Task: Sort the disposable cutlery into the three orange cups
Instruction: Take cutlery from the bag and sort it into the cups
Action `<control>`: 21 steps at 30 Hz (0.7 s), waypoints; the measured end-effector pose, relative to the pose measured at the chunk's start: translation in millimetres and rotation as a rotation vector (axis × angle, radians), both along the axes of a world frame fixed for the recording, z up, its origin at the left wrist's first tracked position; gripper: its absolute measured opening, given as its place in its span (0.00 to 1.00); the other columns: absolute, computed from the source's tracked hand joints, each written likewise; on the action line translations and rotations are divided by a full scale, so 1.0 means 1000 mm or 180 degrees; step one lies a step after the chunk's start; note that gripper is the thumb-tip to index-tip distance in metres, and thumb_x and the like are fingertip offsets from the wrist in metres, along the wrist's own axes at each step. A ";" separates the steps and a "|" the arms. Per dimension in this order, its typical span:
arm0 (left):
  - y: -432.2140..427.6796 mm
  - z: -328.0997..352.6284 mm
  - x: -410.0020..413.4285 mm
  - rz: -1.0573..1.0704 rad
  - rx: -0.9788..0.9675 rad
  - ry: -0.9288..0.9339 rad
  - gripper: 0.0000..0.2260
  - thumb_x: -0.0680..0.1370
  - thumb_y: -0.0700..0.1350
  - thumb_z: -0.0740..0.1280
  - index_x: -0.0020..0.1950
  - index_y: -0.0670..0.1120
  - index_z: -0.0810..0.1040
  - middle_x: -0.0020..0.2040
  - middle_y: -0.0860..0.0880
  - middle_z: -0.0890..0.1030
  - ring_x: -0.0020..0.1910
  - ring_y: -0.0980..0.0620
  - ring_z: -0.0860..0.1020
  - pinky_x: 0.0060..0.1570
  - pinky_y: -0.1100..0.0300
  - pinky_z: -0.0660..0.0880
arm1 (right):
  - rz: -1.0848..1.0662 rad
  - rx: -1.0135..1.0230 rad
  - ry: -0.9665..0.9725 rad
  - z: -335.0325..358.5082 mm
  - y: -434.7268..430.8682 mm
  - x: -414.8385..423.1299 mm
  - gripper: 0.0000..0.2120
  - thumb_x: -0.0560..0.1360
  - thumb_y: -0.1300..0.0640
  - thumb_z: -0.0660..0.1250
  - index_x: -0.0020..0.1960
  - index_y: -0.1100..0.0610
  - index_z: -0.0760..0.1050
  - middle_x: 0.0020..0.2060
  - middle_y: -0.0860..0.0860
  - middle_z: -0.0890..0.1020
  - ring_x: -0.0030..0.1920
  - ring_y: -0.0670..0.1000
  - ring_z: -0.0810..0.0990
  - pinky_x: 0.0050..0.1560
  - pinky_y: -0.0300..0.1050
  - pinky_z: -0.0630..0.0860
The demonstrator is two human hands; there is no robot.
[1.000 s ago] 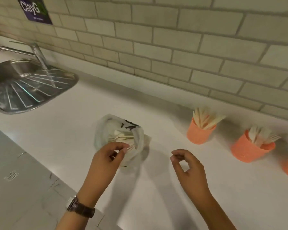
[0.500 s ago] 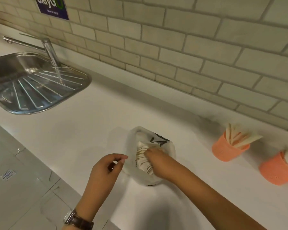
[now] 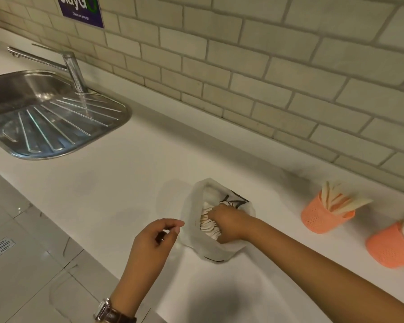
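The white counter (image 3: 149, 173) carries everything, with the steel sink (image 3: 117, 127) well off to my left. I judge the work sits at this end so it stays away from the basin.

The thin plastic bag (image 3: 197, 248) stands in front of me with its mouth pulled wide and its walls slumped outward. That open mouth lets me reach straight down into it. Two orange cups are in view against the tiled wall on my right, the nearer cup (image 3: 317, 221) and the farther cup (image 3: 387, 251), close enough to reach from the bag. Both already hold pale pieces standing upright. The third cup is out of view.

My right hand (image 3: 230, 223) is inside the bag, knuckles up, fingertips buried in the stack. I cannot tell whether they have closed on a piece. My left hand (image 3: 156, 238) hangs just beside the bag's near rim, fingers loosely curled, thumb (image 3: 160, 237) meeting forefinger (image 3: 176, 229). It seems placed to steady the film, but I can't tell whether any plastic is pinched between them.

The unsorted cutlery (image 3: 207, 223) lies in the bag as a tight bundle — thin, cream-white, flat handles packed side by side, their ends fanned towards me. Which type each piece is, I cannot make out. A good share seems left to sort.
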State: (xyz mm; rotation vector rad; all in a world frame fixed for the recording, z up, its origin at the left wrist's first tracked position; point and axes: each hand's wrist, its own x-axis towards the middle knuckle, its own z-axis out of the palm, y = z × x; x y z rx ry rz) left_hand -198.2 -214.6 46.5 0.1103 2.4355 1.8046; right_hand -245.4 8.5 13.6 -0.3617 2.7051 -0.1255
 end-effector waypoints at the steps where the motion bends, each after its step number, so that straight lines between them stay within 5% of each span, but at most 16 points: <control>1: -0.001 0.000 0.000 -0.0012 0.0009 -0.0010 0.08 0.75 0.42 0.67 0.44 0.56 0.82 0.36 0.57 0.80 0.28 0.59 0.70 0.27 0.73 0.67 | -0.0092 -0.0131 -0.0013 0.002 0.001 0.000 0.20 0.67 0.55 0.71 0.57 0.56 0.71 0.53 0.53 0.78 0.54 0.55 0.75 0.47 0.46 0.72; 7: -0.002 0.001 -0.001 -0.0008 0.0085 0.0001 0.09 0.75 0.42 0.68 0.43 0.57 0.82 0.37 0.58 0.80 0.31 0.52 0.72 0.31 0.73 0.68 | -0.0514 -0.1030 0.0236 0.024 0.014 0.000 0.10 0.72 0.59 0.66 0.49 0.55 0.66 0.41 0.50 0.76 0.42 0.51 0.74 0.36 0.41 0.65; 12: 0.001 0.004 0.001 -0.0064 0.0166 -0.0019 0.08 0.75 0.42 0.68 0.43 0.55 0.83 0.31 0.61 0.78 0.28 0.59 0.70 0.29 0.74 0.67 | -0.0605 -0.1303 0.0116 0.039 0.023 -0.003 0.16 0.71 0.59 0.69 0.56 0.53 0.70 0.45 0.45 0.76 0.43 0.46 0.73 0.42 0.36 0.68; 15: 0.001 0.004 0.002 -0.0069 0.0161 -0.0017 0.10 0.75 0.42 0.68 0.41 0.58 0.83 0.34 0.59 0.79 0.30 0.54 0.71 0.30 0.73 0.67 | -0.0558 -0.1359 0.0247 0.047 0.024 -0.006 0.08 0.72 0.60 0.68 0.48 0.52 0.73 0.42 0.48 0.77 0.42 0.48 0.74 0.42 0.40 0.69; 21: 0.005 0.007 0.001 -0.0056 0.0156 0.0008 0.12 0.75 0.43 0.68 0.42 0.62 0.81 0.41 0.58 0.81 0.39 0.41 0.76 0.32 0.72 0.69 | -0.1520 -0.3025 0.0681 0.085 0.020 0.005 0.08 0.72 0.55 0.72 0.44 0.59 0.76 0.34 0.50 0.80 0.36 0.50 0.80 0.45 0.44 0.78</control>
